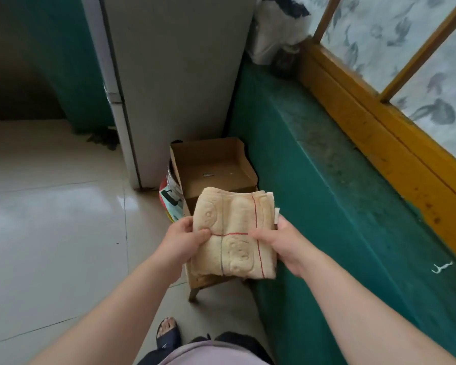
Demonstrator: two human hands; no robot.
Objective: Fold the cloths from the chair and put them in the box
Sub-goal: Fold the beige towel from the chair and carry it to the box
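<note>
A folded cream towel [234, 233] with thin red and grey lines is held between both hands just in front of me. My left hand [184, 239] grips its left edge, thumb on top. My right hand [282, 245] pinches its right edge. Beyond the towel stands an open cardboard box [213, 164], its floor bare except for small specks. The towel hides most of a small wooden chair [195, 288]; only a leg and part of the seat edge show beneath it.
A grey-white fridge [174, 75] rises behind the box. A green low wall [340, 193] with a yellow wooden window frame [379, 133] runs along the right. A colourful bag with a metal pot [170, 196] sits left of the box. Pale floor tiles spread to the left.
</note>
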